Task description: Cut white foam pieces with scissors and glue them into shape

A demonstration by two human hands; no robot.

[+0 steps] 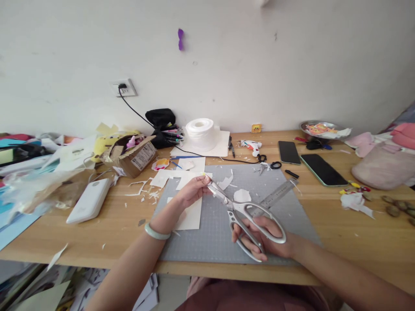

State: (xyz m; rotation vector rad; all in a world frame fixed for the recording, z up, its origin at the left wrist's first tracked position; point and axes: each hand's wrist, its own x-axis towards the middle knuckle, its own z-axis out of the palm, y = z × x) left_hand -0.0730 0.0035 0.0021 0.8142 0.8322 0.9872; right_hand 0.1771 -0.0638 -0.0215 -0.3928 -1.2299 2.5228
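Observation:
My right hand [256, 237] is closed round the handles of a large pair of silver scissors [231, 206], fingers through the loops. The blades point up and to the left. At their tips, my left hand [196, 190] is pinched closed; whatever is between its fingertips is too small to make out. Under both hands lies a grey cutting mat [207, 246]. A white paper sheet [189, 218] is partly hidden beneath my left hand. A rounded white paper piece [242, 195] and a steel ruler [275, 194] lie beyond the scissors.
A roll of white film [200, 134] stands at the back near a glue gun [251, 147]. On the right are two phones [289, 152] and a metal bowl [319, 129]. Left are a cardboard box [129, 157], a white power bank [90, 201] and paper scraps. Small black-handled scissors [270, 165] rest on the mat's far edge.

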